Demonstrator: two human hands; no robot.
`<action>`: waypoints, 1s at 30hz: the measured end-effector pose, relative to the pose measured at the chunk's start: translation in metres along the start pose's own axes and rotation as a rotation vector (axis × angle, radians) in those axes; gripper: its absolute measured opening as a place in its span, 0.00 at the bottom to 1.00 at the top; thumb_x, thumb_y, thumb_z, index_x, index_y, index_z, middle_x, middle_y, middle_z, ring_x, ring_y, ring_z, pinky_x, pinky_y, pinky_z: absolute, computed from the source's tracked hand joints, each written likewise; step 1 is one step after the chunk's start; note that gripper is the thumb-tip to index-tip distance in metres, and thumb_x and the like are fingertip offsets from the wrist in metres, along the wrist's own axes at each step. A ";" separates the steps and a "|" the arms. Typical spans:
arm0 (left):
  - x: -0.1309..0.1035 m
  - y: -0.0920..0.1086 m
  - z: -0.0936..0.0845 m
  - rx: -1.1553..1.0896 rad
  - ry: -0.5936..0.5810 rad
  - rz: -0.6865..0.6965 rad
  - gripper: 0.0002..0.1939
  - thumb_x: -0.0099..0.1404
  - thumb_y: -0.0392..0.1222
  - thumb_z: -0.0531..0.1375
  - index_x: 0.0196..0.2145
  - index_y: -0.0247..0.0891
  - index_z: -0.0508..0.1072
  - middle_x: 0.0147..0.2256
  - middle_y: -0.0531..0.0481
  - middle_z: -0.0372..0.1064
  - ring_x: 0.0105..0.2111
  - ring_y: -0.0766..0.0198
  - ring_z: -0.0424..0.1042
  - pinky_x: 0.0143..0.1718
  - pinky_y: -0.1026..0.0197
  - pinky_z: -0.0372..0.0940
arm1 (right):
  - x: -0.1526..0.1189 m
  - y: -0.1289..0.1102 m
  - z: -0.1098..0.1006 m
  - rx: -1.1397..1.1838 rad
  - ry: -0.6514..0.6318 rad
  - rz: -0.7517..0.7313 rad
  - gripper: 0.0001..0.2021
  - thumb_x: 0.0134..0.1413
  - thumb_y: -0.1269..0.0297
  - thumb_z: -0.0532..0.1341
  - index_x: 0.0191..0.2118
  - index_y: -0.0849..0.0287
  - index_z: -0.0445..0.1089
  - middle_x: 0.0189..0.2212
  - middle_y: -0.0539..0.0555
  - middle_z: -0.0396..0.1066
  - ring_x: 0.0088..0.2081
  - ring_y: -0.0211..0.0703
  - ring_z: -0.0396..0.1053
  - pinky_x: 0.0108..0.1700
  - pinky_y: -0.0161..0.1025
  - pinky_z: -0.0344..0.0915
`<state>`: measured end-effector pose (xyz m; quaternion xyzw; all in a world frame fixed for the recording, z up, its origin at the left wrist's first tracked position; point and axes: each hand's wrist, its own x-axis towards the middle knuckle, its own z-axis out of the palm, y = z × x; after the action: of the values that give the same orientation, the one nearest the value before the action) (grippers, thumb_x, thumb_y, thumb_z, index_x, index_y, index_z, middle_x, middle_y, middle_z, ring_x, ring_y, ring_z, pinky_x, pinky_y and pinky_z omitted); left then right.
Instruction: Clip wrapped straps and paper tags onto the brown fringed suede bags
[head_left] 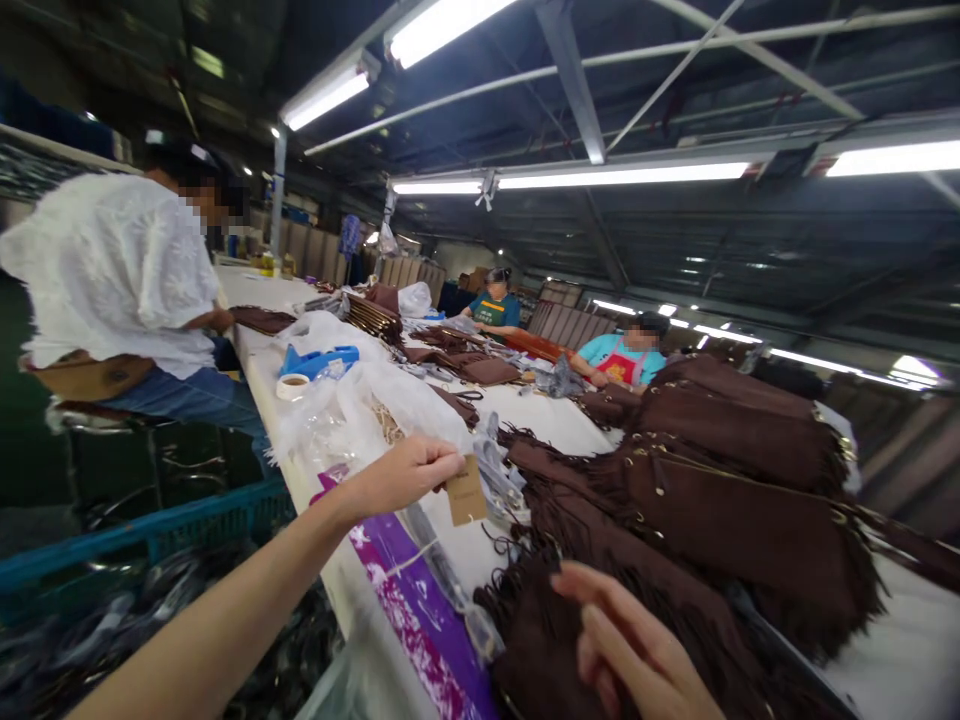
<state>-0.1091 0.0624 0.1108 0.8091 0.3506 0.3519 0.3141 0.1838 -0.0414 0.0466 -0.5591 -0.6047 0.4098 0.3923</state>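
Observation:
My left hand [409, 472] is closed on a brown cardboard tag [466, 492], pinched at its upper left corner above the table. At the lower right, my right hand [626, 640] is open, its fingers apart and slightly curled, over a dark brown fringed bag [547, 640]. More brown fringed bags [720, 500] with gold-coloured rings lie piled on the right. Below the tag, a purple and white printed sheet [420, 610] runs along the table edge beside clear plastic wrapping [450, 570].
White plastic bags [375, 400], a blue tape dispenser [322, 362] and a tape roll [292, 386] lie on the long table [262, 385]. A blue crate [157, 530] stands at lower left. One person [127, 270] sits at left; two people [496, 308] are across the table.

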 end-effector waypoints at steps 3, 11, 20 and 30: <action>0.011 0.023 0.033 -0.036 -0.082 0.079 0.19 0.67 0.48 0.50 0.21 0.37 0.59 0.22 0.57 0.53 0.24 0.69 0.54 0.28 0.64 0.52 | 0.016 -0.035 0.029 0.409 -0.047 0.041 0.35 0.45 0.40 0.69 0.56 0.50 0.65 0.48 0.58 0.72 0.20 0.33 0.66 0.15 0.28 0.55; -0.003 0.001 0.126 -1.054 -0.315 -0.190 0.34 0.62 0.71 0.47 0.42 0.36 0.69 0.34 0.47 0.69 0.34 0.61 0.69 0.36 0.61 0.60 | 0.024 -0.039 0.031 0.661 -0.032 -0.023 0.18 0.42 0.51 0.74 0.31 0.61 0.74 0.25 0.51 0.73 0.21 0.33 0.67 0.18 0.25 0.60; -0.046 -0.024 0.164 -0.991 -0.267 -0.485 0.16 0.53 0.50 0.66 0.28 0.33 0.70 0.20 0.54 0.67 0.19 0.72 0.62 0.20 0.69 0.52 | 0.005 -0.008 -0.013 0.695 0.135 0.067 0.20 0.36 0.55 0.78 0.29 0.62 0.73 0.27 0.52 0.74 0.24 0.34 0.69 0.19 0.24 0.63; -0.037 -0.008 0.181 -0.621 -0.235 -0.448 0.25 0.54 0.47 0.62 0.48 0.34 0.68 0.20 0.60 0.63 0.16 0.71 0.57 0.18 0.67 0.50 | -0.004 0.002 -0.011 0.726 0.058 0.067 0.18 0.42 0.55 0.76 0.31 0.61 0.72 0.28 0.51 0.73 0.25 0.33 0.69 0.22 0.24 0.66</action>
<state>0.0119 -0.0093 -0.0085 0.6138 0.3570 0.2689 0.6508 0.1954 -0.0443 0.0491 -0.4141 -0.3898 0.5945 0.5685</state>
